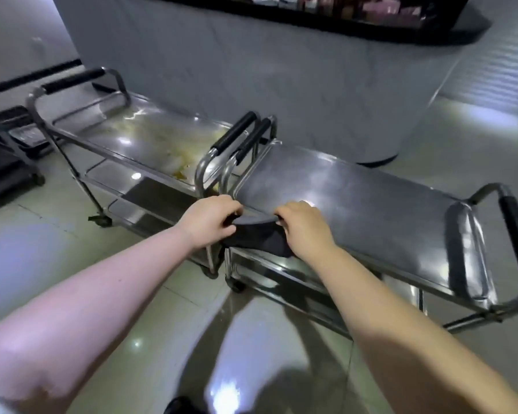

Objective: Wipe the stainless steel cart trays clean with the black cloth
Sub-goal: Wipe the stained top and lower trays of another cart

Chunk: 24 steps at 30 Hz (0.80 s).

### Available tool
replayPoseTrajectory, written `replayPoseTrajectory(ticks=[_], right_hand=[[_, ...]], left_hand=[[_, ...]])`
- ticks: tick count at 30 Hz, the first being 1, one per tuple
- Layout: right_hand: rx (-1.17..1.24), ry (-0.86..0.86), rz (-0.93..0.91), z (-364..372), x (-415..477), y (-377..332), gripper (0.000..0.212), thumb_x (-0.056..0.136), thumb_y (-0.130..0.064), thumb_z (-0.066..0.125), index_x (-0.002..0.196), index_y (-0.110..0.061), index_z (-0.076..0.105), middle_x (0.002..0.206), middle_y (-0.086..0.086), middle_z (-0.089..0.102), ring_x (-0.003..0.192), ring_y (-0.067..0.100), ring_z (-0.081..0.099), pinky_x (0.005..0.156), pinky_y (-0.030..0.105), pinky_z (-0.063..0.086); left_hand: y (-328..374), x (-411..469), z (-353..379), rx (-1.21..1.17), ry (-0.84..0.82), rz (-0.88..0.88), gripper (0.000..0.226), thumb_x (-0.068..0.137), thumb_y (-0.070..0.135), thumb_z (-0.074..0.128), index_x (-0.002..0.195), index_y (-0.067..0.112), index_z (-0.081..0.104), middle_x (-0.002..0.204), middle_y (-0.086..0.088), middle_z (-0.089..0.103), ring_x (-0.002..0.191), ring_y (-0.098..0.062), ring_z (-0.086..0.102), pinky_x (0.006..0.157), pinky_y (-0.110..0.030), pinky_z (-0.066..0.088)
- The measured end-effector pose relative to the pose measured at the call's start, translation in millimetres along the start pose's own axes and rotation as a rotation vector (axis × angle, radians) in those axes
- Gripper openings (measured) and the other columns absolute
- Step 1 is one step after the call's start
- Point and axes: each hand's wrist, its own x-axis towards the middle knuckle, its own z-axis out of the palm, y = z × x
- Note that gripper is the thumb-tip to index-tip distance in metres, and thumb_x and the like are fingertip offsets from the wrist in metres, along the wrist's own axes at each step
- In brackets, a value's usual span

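Cloth (257,240), black and bunched, draped over the near rim of the right tray (356,204), close to its left corner. Gripped at both ends: left hand (210,222) curled round the left end, right hand (304,227) pinching the right end, knuckles up. Right tray dull grey, with a spot of glare. Left tray (150,138) just beside, smeared with yellowish residue. Black-padded handles (235,132) of the two carts side by side. Glossy tiled floor (27,249) below.
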Motion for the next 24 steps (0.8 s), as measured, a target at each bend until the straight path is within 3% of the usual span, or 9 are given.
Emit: replayPoseTrajectory(ticks=[3, 7, 11, 18, 24], right_hand=[[-0.032, 0.084, -0.049, -23, 40, -46, 0.016, 0.095, -0.011, 0.051, 0.099, -0.015, 0.066, 0.097, 0.007, 0.063, 0.095, 0.032, 0.053, 0.068, 0.036, 0.033], [-0.028, 0.193, -0.039, -34, 94, -113, 0.019, 0.096, -0.014, 0.051, 0.105, -0.017, 0.067, 0.102, 0.007, 0.066, 0.098, 0.033, 0.053, 0.077, 0.042, 0.046], [-0.039, 0.197, -0.027, -27, 147, -171, 0.019, 0.096, -0.014, 0.052, 0.109, -0.017, 0.065, 0.109, 0.008, 0.065, 0.104, 0.035, 0.053, 0.081, 0.044, 0.046], [-0.081, 0.071, -0.022, -16, 223, -226, 0.008, 0.094, -0.011, 0.053, 0.099, -0.013, 0.058, 0.104, 0.01, 0.061, 0.101, 0.034, 0.056, 0.077, 0.041, 0.047], [-0.095, 0.089, 0.014, -12, 269, -231, 0.01, 0.095, -0.012, 0.053, 0.1, -0.012, 0.061, 0.103, 0.011, 0.061, 0.099, 0.034, 0.054, 0.08, 0.044, 0.047]], left_hand=[[-34, -14, -52, 0.013, 0.11, -0.008, 0.025, 0.08, 0.017, 0.072, 0.104, 0.012, 0.067, 0.096, -0.006, 0.063, 0.092, -0.027, 0.06, 0.072, -0.034, 0.044], [-90, -36, -112, 0.044, 0.236, -0.029, 0.025, 0.077, 0.017, 0.073, 0.102, 0.013, 0.067, 0.095, -0.009, 0.063, 0.092, -0.031, 0.061, 0.075, -0.037, 0.046], [-152, -54, -155, 0.068, 0.279, -0.044, 0.025, 0.08, 0.018, 0.071, 0.104, 0.015, 0.066, 0.097, -0.006, 0.061, 0.093, -0.028, 0.059, 0.077, -0.038, 0.048], [-245, -46, -181, 0.049, 0.228, -0.039, 0.026, 0.085, 0.017, 0.068, 0.11, 0.013, 0.066, 0.105, -0.007, 0.06, 0.101, -0.025, 0.056, 0.082, -0.035, 0.043], [-292, -9, -169, -0.082, 0.348, -0.066, 0.019, 0.078, 0.013, 0.07, 0.095, 0.017, 0.063, 0.095, -0.003, 0.058, 0.092, -0.021, 0.053, 0.078, -0.039, 0.046]])
